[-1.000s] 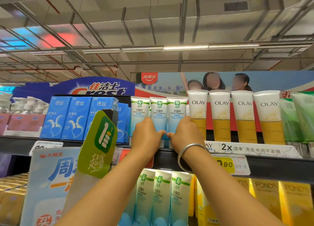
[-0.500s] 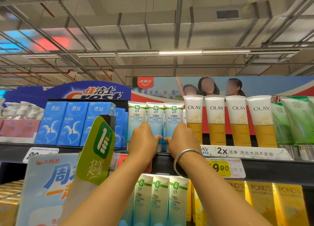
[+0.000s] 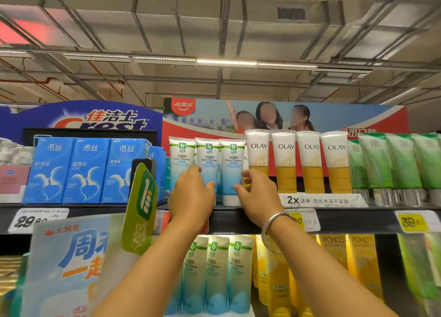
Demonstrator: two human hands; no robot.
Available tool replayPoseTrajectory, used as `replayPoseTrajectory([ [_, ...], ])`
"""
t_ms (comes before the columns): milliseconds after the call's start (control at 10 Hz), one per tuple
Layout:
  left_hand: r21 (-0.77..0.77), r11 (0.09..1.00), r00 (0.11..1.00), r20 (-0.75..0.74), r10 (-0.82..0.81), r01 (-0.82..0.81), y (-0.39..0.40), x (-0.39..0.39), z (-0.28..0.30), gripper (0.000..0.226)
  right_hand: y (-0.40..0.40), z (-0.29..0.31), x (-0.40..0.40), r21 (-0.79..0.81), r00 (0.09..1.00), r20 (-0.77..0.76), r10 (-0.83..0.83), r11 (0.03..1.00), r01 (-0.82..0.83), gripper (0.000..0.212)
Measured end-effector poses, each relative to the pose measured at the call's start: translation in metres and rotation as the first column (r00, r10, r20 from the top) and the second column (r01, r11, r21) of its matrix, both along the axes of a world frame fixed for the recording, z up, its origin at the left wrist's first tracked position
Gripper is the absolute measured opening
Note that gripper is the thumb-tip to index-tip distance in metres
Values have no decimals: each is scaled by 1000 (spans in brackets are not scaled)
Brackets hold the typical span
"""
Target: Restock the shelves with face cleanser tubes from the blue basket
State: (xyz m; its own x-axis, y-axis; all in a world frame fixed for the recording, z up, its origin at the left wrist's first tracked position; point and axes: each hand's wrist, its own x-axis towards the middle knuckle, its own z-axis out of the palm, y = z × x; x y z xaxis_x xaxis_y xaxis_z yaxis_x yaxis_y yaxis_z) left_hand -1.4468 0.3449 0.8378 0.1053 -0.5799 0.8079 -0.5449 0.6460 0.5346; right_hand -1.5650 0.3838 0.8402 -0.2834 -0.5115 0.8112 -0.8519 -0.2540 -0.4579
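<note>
Three face cleanser tubes are being shown standing upright, caps down, side by side on the top shelf, between the blue boxes on the left and the Olay tubes on the right. The lower part of the left and middle tubes is being covered by the left hand, which is being held up against their fronts with its fingers loosely bent and its thumb reaching toward the gap before the right tube; whether anything is being pinched by it cannot be told, since only the back of the hand is being seen. The right hand is being held at the right edge of the right tube, its thumb lying against the tube's lower front and its fingers curling behind, beside the first Olay tube. A silver bangle is being worn on the right wrist. Green tubes are being displayed farther right on the same shelf. Price tags are being carried along the shelf's front edge. More tubes of the same cleanser are being displayed on the shelf below, beside yellow Pond's packs. A green promotional sign is being seen sticking out left of the left forearm.
</note>
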Motion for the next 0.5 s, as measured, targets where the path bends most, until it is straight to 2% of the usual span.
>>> replayPoseTrajectory([
  [100, -4, 990, 989, -44, -140, 140, 12, 7, -5, 29, 16, -8, -4, -31, 996, 75, 45, 999, -42, 23],
  [200, 20, 932, 929, -88, -358, 361, 26, 17, -14, 15, 38, -14, -10, -1, 974, 188, 128, 991, -130, 11],
  [300, 35, 795, 785, -183, -591, 606, 45, 33, -9, 3, 69, -11, -16, -8, 935, 286, 211, 976, -218, 11],
  [400, 74, 660, 658, -216, -721, 748, 64, 53, -11, 2, 109, -12, -21, 63, 919, 302, 255, 956, -286, 9],
  [500, 33, 639, 624, -254, -739, 769, 80, 83, -25, 11, 160, -26, -31, 21, 899, 319, 302, 945, -325, 11],
])
